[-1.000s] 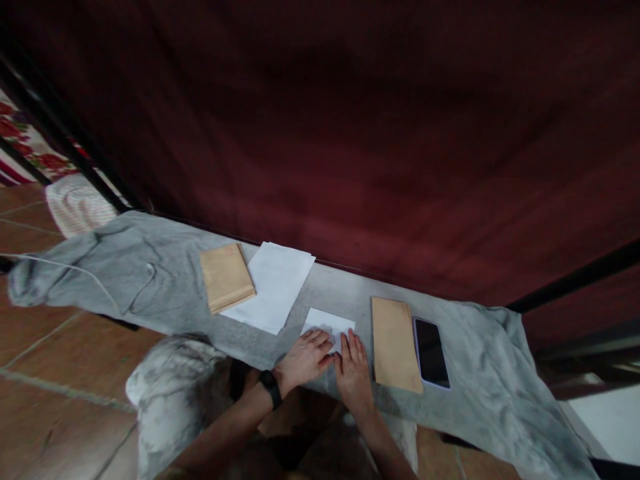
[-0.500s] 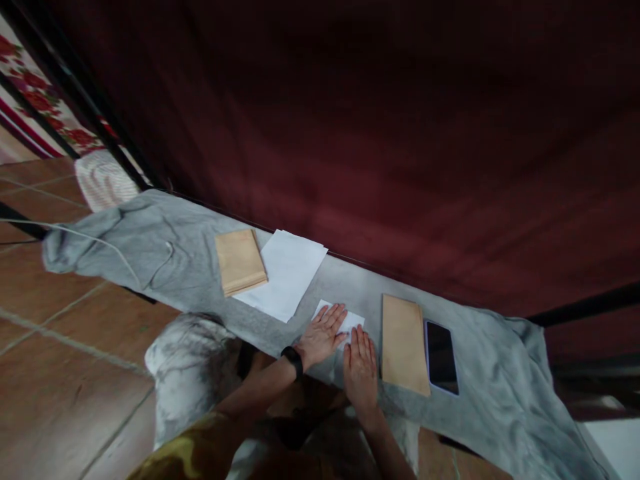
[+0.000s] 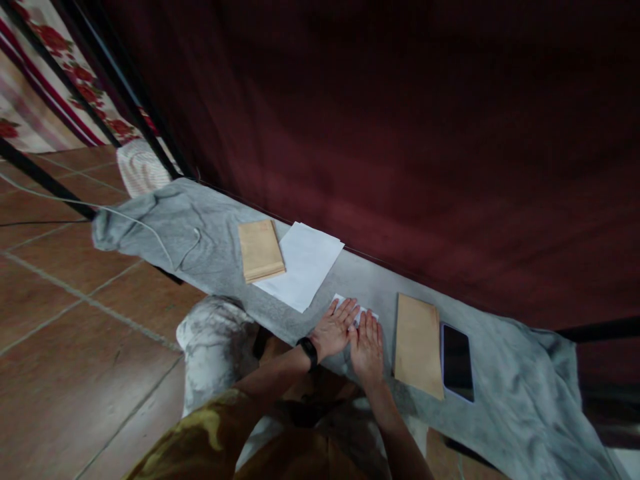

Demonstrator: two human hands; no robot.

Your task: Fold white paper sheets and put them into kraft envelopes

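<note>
Both palms lie flat on a small piece of white paper [image 3: 339,298], which is mostly hidden beneath them. My left hand [image 3: 337,329], with a black band at the wrist, covers its left part, fingers spread a little. My right hand [image 3: 367,347] rests over its right part, fingers stretched out side by side. To the left, a stack of brown envelopes [image 3: 261,249] overlaps several white sheets [image 3: 305,263]. A further brown envelope [image 3: 418,345] lies just right of my right hand.
Beside the right envelope lies a dark-screened phone [image 3: 457,362]. A grey cloth [image 3: 520,373] covers the narrow table. A white cable [image 3: 150,229] crosses its left end. Behind hangs a dark red curtain [image 3: 375,167], with black bars [image 3: 127,87] at the left.
The whole view has shifted, so the things on the table appear farther right. My hands have drawn closer together over the paper, and less of it shows.
</note>
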